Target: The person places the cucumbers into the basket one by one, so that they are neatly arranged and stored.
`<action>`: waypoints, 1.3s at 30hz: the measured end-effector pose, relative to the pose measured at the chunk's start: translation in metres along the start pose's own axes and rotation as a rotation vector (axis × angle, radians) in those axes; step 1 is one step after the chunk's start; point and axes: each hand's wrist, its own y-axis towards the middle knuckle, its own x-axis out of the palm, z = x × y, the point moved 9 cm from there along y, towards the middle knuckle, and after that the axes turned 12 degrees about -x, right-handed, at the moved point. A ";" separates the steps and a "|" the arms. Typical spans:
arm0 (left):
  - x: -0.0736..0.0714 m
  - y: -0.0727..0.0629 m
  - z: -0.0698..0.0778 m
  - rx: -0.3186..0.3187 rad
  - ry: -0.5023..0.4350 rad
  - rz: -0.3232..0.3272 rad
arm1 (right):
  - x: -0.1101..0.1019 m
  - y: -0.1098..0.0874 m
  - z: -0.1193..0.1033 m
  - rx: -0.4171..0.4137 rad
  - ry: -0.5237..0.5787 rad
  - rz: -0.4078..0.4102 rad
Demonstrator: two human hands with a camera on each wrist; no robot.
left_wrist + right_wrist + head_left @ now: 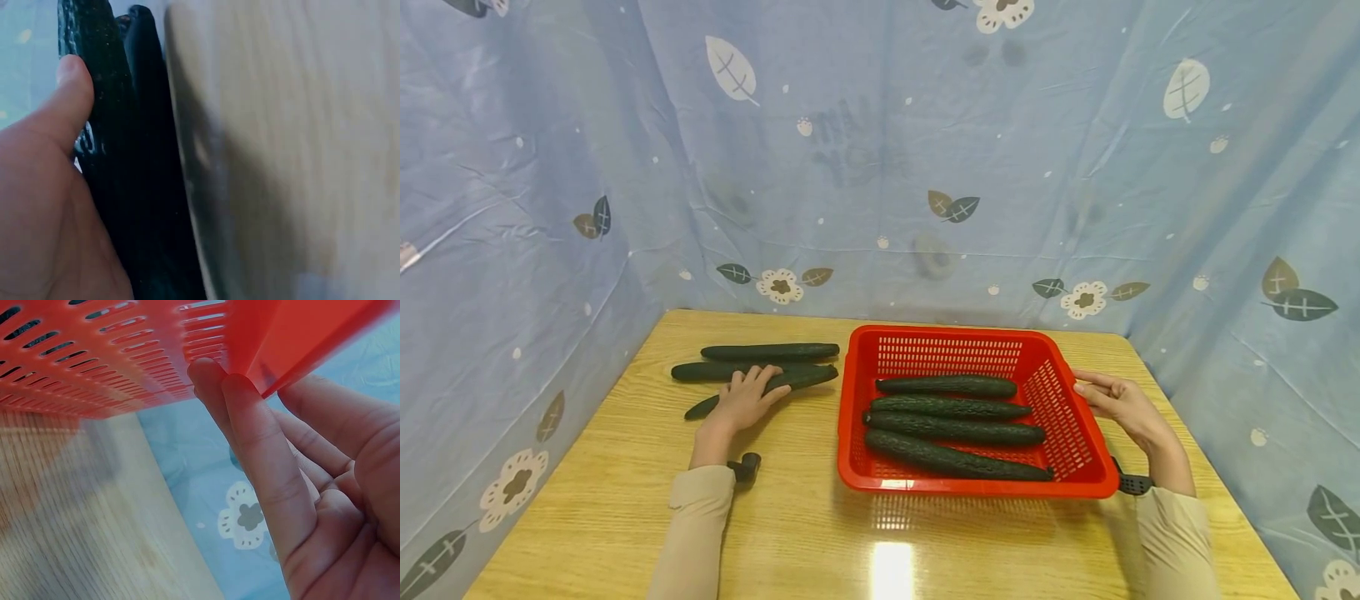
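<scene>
My left hand [745,402] grips a dark green cucumber [808,378] lying slantwise on the left of the table. In the left wrist view the thumb [75,81] presses along the side of that cucumber. Two more cucumbers lie just behind it, one [696,372] partly covered by the hand and one [775,352] farther back. On the right, a red perforated plastic basket [977,488] holds several cucumbers side by side. My right hand [1131,412] pinches the basket's right rim, with fingertips [240,394] under the lip and the thumb at its outer edge.
The wooden table [790,517] ends at a blue curtain [880,192] with leaf and flower prints, which closes in the back and both sides. Black straps with devices sit at both wrists. A bright reflection shows on the tabletop in front of the basket.
</scene>
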 end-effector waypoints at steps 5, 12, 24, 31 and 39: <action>-0.014 -0.005 0.009 0.023 -0.009 0.060 | 0.000 0.000 -0.001 0.002 0.013 -0.006; -0.037 -0.013 0.022 0.022 0.011 0.158 | 0.000 0.000 -0.001 0.004 0.001 -0.012; -0.060 -0.027 0.050 0.033 0.073 0.206 | -0.001 -0.002 0.000 0.022 -0.004 -0.011; -0.067 -0.039 0.077 0.064 0.104 0.274 | -0.001 -0.002 0.002 0.027 -0.010 -0.008; -0.065 -0.048 0.103 0.090 0.112 0.320 | -0.002 -0.001 0.002 0.028 -0.008 -0.011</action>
